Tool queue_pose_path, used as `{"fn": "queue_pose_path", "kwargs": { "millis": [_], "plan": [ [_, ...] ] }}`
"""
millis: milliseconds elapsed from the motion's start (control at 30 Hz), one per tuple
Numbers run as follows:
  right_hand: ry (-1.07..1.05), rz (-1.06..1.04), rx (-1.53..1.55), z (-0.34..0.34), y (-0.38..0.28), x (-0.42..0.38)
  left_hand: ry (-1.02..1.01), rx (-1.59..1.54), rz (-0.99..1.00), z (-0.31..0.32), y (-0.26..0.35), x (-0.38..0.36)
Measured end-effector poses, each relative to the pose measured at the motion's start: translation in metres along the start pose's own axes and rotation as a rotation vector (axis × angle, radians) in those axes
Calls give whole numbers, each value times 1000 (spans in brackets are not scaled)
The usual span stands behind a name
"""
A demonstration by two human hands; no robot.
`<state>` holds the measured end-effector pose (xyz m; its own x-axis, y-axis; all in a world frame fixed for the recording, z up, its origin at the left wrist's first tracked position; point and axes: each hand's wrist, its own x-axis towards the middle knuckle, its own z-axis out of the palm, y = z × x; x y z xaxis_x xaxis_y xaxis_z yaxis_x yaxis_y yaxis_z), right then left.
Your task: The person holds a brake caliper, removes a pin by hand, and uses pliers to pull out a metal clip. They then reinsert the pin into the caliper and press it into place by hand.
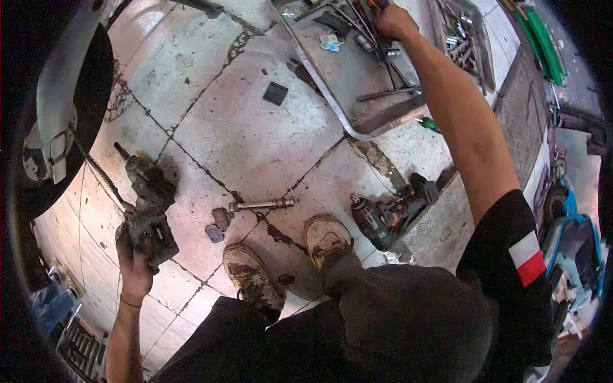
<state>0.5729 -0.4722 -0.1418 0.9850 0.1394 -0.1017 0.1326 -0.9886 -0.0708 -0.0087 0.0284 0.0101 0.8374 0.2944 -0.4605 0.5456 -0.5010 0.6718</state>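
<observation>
My left hand (135, 271) is closed around a greasy dark brake caliper (156, 237) at the lower left. A spring-wrapped hose (101, 173) runs from it up to the metal part at the far left. Another dirty dark metal part (150, 175) adjoins the caliper, with a bolt-like end pointing up. My right hand (396, 25) reaches to the top of the view, over a metal tray (314, 75) of tools. Its fingers are closed at an orange-and-black tool handle (378, 5), partly cut off by the frame edge. Long bars and sockets lie beside that hand.
A cordless impact wrench (377, 220) lies right of my shoes (329, 236). On the tiles are a socket extension (262, 204), small grey blocks (218, 226) and a black square (275, 93). A green-handled tool (429, 124) lies by the tray. Another tray (488, 67) holds sockets.
</observation>
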Motion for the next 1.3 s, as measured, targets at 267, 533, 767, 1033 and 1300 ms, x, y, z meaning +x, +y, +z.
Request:
{"fn": "queue_pose_path", "kwargs": {
  "millis": [267, 533, 767, 1033, 1300],
  "plan": [
    [236, -196, -241, -56, 11, -46, -24, -116, -211, 4, 43, -6],
    [-42, 293, 1369, -96, 19, -108, 150, -131, -156, 22, 55, -3],
    [-392, 534, 1885, -87, -30, -303, 36, -56, -61, 27, 92, 8],
    [-693, 307, 1253, -90, -76, -361, 101, 94, 92, 50, 123, 21],
    [-588, 62, 1684, -90, -109, -363, 37, -164, 22, 65, 148, 29]
  ]
}}
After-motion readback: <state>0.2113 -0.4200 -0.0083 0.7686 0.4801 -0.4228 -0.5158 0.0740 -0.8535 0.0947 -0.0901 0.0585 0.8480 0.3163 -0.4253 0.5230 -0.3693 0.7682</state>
